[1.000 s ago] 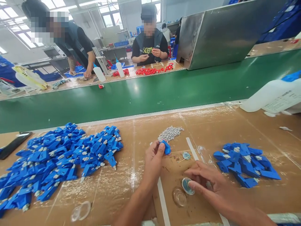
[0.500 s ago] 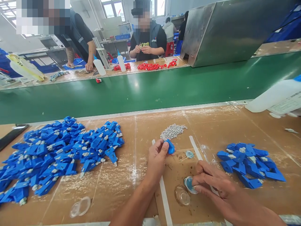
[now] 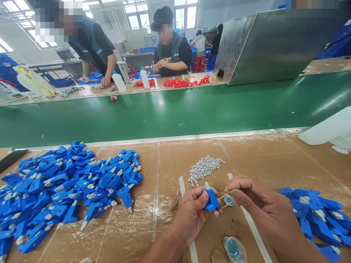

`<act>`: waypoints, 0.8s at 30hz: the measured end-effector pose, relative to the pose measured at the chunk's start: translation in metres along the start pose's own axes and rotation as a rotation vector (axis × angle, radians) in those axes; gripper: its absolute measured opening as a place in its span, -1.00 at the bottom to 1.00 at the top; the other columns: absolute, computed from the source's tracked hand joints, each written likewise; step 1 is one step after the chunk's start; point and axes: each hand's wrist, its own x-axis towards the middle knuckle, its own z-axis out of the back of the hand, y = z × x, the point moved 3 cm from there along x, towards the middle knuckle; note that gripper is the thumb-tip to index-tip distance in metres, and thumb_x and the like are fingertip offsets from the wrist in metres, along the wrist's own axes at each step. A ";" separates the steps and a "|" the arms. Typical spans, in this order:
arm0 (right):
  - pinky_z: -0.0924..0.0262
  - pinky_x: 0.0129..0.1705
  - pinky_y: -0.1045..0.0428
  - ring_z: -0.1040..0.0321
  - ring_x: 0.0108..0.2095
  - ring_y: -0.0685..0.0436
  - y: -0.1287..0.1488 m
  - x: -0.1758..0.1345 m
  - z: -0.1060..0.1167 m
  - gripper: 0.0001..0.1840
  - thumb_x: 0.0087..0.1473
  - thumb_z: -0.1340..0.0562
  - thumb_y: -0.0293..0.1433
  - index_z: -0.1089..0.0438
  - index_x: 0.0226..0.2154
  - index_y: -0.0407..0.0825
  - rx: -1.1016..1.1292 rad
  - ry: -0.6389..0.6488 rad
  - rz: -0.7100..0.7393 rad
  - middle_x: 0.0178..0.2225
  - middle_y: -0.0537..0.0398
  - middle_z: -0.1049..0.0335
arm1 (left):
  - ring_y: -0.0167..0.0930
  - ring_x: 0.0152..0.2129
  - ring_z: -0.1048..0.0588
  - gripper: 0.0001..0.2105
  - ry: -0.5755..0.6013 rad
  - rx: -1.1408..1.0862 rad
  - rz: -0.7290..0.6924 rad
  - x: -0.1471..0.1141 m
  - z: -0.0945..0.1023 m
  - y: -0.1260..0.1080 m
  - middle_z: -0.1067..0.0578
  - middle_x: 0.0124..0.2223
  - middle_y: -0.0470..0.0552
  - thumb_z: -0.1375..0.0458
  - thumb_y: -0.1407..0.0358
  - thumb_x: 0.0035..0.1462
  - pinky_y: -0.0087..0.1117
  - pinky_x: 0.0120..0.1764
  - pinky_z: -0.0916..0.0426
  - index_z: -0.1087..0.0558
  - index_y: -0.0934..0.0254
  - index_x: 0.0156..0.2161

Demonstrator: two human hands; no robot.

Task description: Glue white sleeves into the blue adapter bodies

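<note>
My left hand (image 3: pixel 193 208) is closed on a blue plastic piece (image 3: pixel 212 201) that has a pale grey tip pointing up. Close by on its right, my right hand (image 3: pixel 256 204) pinches a thin wooden stick (image 3: pixel 226 194), its end at or very near the blue piece's right side; whether they touch I cannot tell. Below the hands sits a small clear cup (image 3: pixel 242 252) with blue liquid in it. A small round dish of blue stuff (image 3: pixel 229 200) lies behind the stick, partly hidden by my fingers.
A heap of small grey pieces (image 3: pixel 205 168) lies beyond my hands. Blue pieces with pale tips form a large pile (image 3: pixel 68 182) at left and a smaller one (image 3: pixel 318 215) at right. Past the green belt (image 3: pixel 164 113), co-workers are near red parts (image 3: pixel 178 83) and white bottles (image 3: pixel 119 82).
My right hand has moved up and left from the cup of blue liquid to the blue piece. The left hand has come lower and right, turning the piece so its pale tip shows.
</note>
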 end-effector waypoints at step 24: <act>-0.35 -0.29 0.09 -0.53 -0.38 -0.04 0.000 0.011 -0.014 -0.76 0.59 -0.19 -0.29 -0.51 -0.17 0.14 -0.217 0.085 0.370 -0.36 0.23 -0.58 | -0.48 -0.49 -0.58 -0.54 0.039 -0.002 0.005 -0.001 -0.003 0.001 -0.57 -0.35 0.06 -0.57 0.01 0.11 -0.53 -0.38 -0.45 -0.65 0.44 -0.22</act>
